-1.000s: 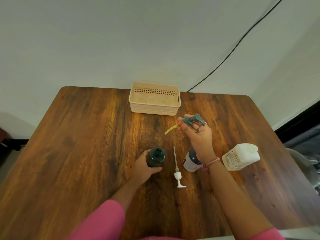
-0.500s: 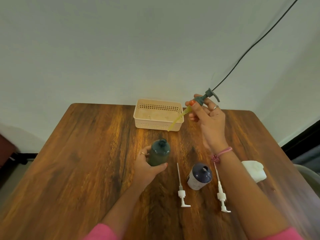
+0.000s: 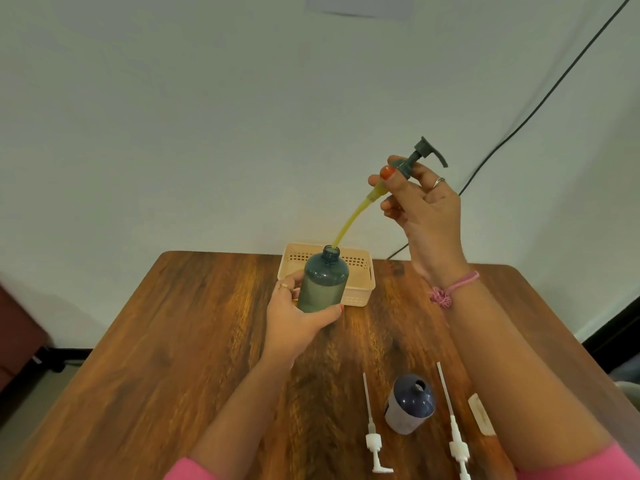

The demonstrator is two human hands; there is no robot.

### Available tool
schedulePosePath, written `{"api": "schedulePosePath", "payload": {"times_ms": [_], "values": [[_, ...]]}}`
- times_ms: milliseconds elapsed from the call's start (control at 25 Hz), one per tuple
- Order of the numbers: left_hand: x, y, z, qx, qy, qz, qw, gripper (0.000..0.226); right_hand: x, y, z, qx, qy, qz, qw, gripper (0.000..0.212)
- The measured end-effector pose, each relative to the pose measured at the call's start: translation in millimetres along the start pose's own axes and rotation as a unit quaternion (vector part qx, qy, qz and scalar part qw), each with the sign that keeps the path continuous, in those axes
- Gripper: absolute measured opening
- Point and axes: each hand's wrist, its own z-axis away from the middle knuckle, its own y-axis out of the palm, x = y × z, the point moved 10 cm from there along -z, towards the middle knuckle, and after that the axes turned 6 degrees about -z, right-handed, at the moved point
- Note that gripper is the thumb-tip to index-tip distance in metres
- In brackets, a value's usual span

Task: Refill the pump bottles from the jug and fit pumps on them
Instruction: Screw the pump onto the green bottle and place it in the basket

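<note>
My left hand (image 3: pixel 298 315) grips a teal bottle (image 3: pixel 323 280) and holds it upright above the wooden table (image 3: pixel 180 341). My right hand (image 3: pixel 420 209) is raised high and pinches a teal pump (image 3: pixel 417 157) by its collar. The pump's yellow tube (image 3: pixel 351 220) slants down, its tip at the bottle's open neck. A dark blue bottle (image 3: pixel 408 403) stands open near the front. Two white pumps (image 3: pixel 372 431) (image 3: pixel 453 431) lie on either side of it. The white jug (image 3: pixel 479 419) is mostly hidden behind my right forearm.
A beige slotted basket (image 3: pixel 360 275) sits at the table's far edge, just behind the teal bottle. A black cable (image 3: pixel 540 98) runs down the wall at the right. Dark furniture shows at the left edge.
My left hand has lifted the teal bottle off the table. My right hand has raised the teal pump higher and swung its yellow tube tip to the bottle's neck.
</note>
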Motion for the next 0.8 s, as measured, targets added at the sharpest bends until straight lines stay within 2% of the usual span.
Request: {"api": "schedulePosePath", "payload": {"times_ms": [560, 800], "values": [[-87, -8, -11, -0.01, 0.082, 0.019, 0.996, 0.074, 40, 34, -20, 0.085, -0.011, 0.151, 0.985, 0.033], [-114, -9, -10, -0.01, 0.105, 0.03, 0.994, 0.07, 40, 42, -23, 0.129, 0.002, 0.169, 0.977, 0.031]]}}
